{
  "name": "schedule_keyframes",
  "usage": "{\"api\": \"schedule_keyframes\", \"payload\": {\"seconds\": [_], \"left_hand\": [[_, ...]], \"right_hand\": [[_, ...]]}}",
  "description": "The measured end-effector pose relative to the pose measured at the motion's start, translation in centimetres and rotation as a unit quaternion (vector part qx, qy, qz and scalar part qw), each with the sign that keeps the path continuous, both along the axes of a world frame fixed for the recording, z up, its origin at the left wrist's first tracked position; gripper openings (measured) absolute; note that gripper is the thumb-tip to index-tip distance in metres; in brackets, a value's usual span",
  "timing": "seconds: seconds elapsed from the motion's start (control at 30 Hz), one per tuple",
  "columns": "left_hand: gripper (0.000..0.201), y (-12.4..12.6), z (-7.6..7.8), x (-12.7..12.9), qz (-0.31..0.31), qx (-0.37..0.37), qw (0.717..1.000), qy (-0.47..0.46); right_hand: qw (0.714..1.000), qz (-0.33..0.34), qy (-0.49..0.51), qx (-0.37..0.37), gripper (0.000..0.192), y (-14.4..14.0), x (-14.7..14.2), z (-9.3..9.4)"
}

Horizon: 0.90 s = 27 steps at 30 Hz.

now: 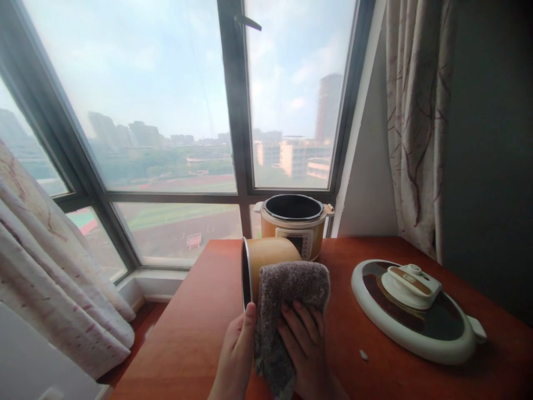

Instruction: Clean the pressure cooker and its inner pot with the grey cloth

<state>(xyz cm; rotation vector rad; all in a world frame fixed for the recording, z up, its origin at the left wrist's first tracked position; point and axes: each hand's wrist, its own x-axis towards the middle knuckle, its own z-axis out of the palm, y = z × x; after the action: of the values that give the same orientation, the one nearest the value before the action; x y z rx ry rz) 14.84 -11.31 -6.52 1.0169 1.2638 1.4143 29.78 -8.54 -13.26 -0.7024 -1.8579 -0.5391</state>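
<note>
A gold-coloured inner pot (272, 251) is tipped on its side, its dark opening facing left. My left hand (239, 344) grips it at the rim, thumb up along the edge. A grey-brown towel (291, 280) drapes over the pot's outer wall and hides much of it. Against the towel, my right hand (306, 339) presses with its fingers laid along the cloth. Just behind stands the pressure cooker body (266, 225), upright and uncovered, with a control panel on its front.
On the right of the reddish wooden table (195, 333) lies the cooker's lid (441, 344), handle up. A small pale piece (363, 355) rests near it. Large windows (166, 111) stand behind the table, with curtains (416, 122) at both sides.
</note>
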Motion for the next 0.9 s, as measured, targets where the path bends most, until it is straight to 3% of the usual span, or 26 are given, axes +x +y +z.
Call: {"api": "schedule_keyframes", "payload": {"seconds": [0.2, 0.33, 0.47, 0.6, 0.77, 0.9], "left_hand": [[0.063, -0.2, 0.5, -1.0, 0.010, 0.023, 0.999, 0.045], [0.069, -1.1, 0.5, -1.5, 0.039, 0.003, 0.994, 0.098], [0.072, -1.9, -0.3, -2.2, 0.049, -0.030, 0.991, 0.120], [0.068, -2.3, -2.8, -2.5, 0.062, -0.019, 0.992, 0.111], [0.057, -3.3, -7.0, -2.5, 0.068, 0.051, 0.990, 0.113], [0.054, -3.3, -9.1, -3.0, 0.071, 0.093, 0.981, 0.156]], "right_hand": [[0.996, 0.034, 0.023, -0.078, 0.045, 0.8, -0.9, 7.2], [0.973, 0.073, -0.034, -0.215, 0.060, 3.5, -1.2, 13.0], [0.929, 0.057, -0.080, -0.356, 0.034, 7.6, -1.9, 17.2], [0.903, 0.028, -0.115, -0.412, 0.022, 10.3, -2.2, 18.3], [0.905, 0.066, -0.099, -0.408, 0.017, 11.6, -2.2, 18.1], [0.909, 0.062, -0.103, -0.399, 0.015, 11.7, -2.4, 18.1]]}}
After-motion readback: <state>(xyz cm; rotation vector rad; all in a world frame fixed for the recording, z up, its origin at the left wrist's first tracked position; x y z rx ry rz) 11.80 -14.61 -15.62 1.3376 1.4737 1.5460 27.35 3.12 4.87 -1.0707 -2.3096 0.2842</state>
